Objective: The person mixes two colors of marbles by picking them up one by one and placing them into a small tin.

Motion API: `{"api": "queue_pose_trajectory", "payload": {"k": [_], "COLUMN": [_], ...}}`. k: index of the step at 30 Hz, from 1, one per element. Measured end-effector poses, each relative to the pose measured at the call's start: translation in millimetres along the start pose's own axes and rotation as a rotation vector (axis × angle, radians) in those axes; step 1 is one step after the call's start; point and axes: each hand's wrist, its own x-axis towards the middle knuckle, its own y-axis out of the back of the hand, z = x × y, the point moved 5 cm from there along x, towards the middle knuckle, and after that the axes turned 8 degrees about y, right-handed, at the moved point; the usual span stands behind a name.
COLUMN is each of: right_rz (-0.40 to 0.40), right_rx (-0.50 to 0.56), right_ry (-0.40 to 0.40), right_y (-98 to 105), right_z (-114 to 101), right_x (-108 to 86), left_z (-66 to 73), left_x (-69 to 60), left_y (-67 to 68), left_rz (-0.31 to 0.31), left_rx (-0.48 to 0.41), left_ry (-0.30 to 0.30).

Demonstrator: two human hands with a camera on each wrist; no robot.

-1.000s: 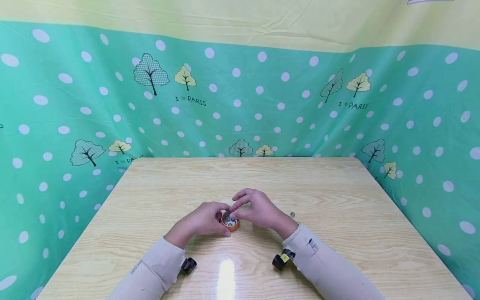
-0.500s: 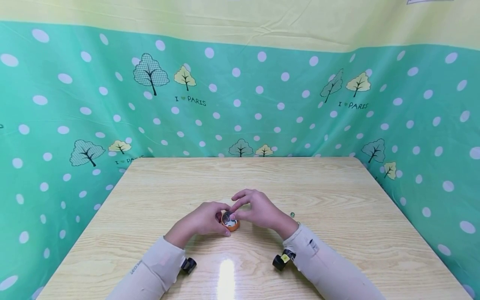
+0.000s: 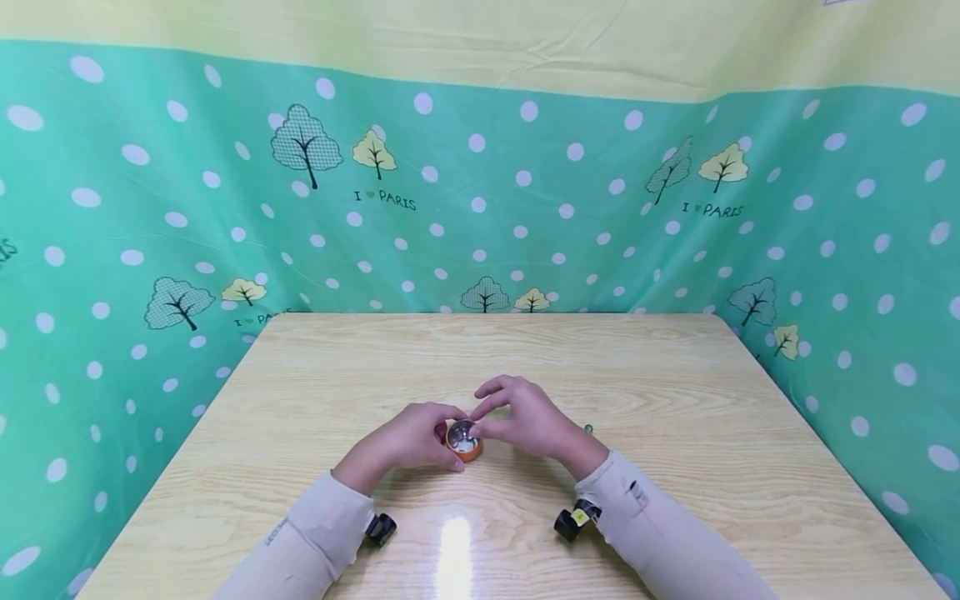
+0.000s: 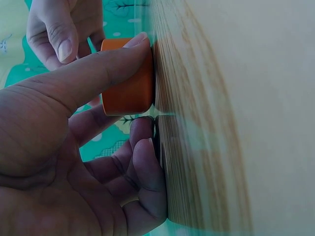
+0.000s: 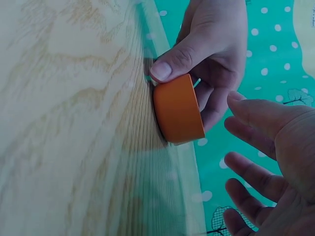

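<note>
A small round orange cup stands on the wooden table. It looks glossy, dark grey and white inside; what it contains is too small to tell. My left hand grips the cup's side between thumb and fingers, and in the left wrist view the thumb lies across the orange wall. Over the cup's right rim hovers my right hand, its thumb and forefinger loosely extended near the opening. In the right wrist view nothing shows between the right hand's spread fingers, which stand apart from the orange wall.
A small green marble-like ball lies on the table just beyond the right wrist. Polka-dotted green cloth hangs behind the table and along both sides.
My right hand has drawn slightly right, its fingertips farther from the cup's middle. More of the glossy inside shows now. The left hand keeps its grip, and the head view has shifted a little.
</note>
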Motion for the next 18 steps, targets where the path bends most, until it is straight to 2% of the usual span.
{"api": "queue_pose_trajectory", "payload": {"k": [18], "right_rz": [0.041], "right_rx": [-0.07], "right_ry": [-0.025], "right_y": [8.1], "right_z": [5.4], "right_x": [-11.3], "left_z": [1.9], "left_x": [-0.1], "left_y": [0.4], "left_rz": [0.018], "left_rx": [0.003], "left_ry": [0.019]}}
